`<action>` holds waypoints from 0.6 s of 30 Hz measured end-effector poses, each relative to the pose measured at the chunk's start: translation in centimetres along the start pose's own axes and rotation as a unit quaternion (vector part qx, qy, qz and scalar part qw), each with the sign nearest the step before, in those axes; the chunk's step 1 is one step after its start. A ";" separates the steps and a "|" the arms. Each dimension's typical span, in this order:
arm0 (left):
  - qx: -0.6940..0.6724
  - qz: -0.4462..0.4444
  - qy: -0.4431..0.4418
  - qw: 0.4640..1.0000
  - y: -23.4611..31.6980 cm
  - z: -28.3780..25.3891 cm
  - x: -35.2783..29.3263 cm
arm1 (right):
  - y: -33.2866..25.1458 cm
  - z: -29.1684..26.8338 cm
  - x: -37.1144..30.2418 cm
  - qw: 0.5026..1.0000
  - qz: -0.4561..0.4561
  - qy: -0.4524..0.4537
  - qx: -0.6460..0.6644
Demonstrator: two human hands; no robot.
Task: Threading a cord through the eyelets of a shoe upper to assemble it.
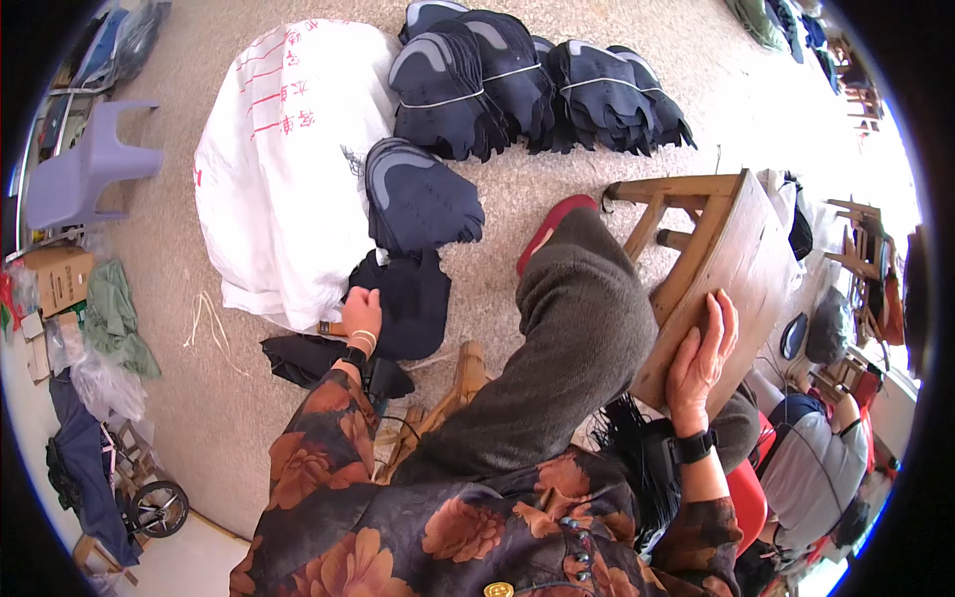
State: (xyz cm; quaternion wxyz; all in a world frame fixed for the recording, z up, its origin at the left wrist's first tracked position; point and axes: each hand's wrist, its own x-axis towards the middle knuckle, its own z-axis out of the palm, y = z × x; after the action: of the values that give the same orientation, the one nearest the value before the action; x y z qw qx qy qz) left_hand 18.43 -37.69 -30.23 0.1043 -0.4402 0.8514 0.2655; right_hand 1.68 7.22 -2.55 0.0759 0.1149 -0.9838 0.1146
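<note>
The left hand (360, 316) is closed in a fist on the edge of a dark navy fabric piece (406, 303), which lies on the speckled floor (557, 199) against the lower edge of a large white sack (288, 169); the knuckles face up and the fingers curl under, so the grip looks like a pinch-and-pull on the top layer of a small loose pile rather than a lift of the whole lot. The right hand (701, 358) lies open and flat, palm down and fingers spread, on the top of a wooden stool (731, 264) that leans over on its side with its legs pointing left; the hand seems to press there as a prop, taking the person's weight while the body leans left toward the pile. The person's knee, in a grey-brown trouser leg (567, 338), is raised between the two hands, and a red slipper (550, 227) shows at its far end. Just above the gripped piece sits a fanned bundle of shaped navy-and-grey pieces (423, 199), resting half on the sack, and further off a row of like bundles bound with pale bands (537, 85) lies on the floor, sorted and tied apart from the loose ones near the hand. A lilac plastic chair (85, 169) stands well to the left, and another person in a grey and red top (806, 468) sits low at the right, hands not involved here
</note>
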 end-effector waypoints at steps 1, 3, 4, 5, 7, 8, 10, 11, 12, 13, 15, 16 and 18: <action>-0.022 0.048 -0.036 0.998 0.8 0.0 1.0 | -0.1 0.1 0.1 1.000 0.000 0.000 0.003; -0.051 0.117 -0.037 0.991 2.3 1.0 4.0 | -0.6 0.0 0.4 1.000 -0.003 -0.007 0.006; -0.049 0.097 -0.036 0.993 3.2 1.3 5.5 | -0.7 0.0 0.4 1.000 0.001 -0.014 0.008; -0.046 0.077 -0.034 0.995 4.2 1.7 7.0 | -0.8 0.1 0.4 1.000 0.002 -0.016 0.010; -0.066 -0.030 -0.055 0.996 4.9 1.9 10.5 | -1.0 0.4 0.6 1.000 -0.008 -0.019 0.023; -0.058 -0.065 -0.054 0.995 5.5 2.0 11.6 | -1.0 0.5 0.6 0.999 -0.002 -0.023 0.031; -0.038 -0.039 -0.030 0.998 9.0 3.5 12.1 | -0.6 -0.1 0.4 0.999 0.012 -0.033 0.019; -0.016 -0.017 0.003 1.000 10.7 3.9 12.4 | -0.4 -0.3 0.4 0.999 0.018 -0.038 0.018; -0.026 -0.018 0.015 0.999 12.4 3.7 12.9 | -0.4 -0.6 0.3 0.999 0.021 -0.038 0.015; 0.005 0.011 0.045 0.999 12.9 3.3 13.7 | -0.6 -0.5 0.4 0.998 0.026 -0.049 0.019; 0.025 0.046 0.059 0.997 14.4 2.0 15.1 | -0.7 -0.5 0.5 0.997 0.034 -0.060 0.025; 0.070 0.083 0.088 0.990 14.5 2.0 16.1 | -0.7 -0.5 0.4 0.997 0.040 -0.066 0.029; 0.092 0.089 0.068 0.989 15.4 1.6 17.4 | -0.6 -0.4 0.5 0.995 0.049 -0.071 0.041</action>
State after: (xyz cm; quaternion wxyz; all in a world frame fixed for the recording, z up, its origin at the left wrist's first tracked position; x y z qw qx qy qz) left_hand -4.35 -41.61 -33.10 0.0620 -0.3678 0.9132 0.1641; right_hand 1.37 6.64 -1.99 -0.0046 0.0777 -0.9857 0.1497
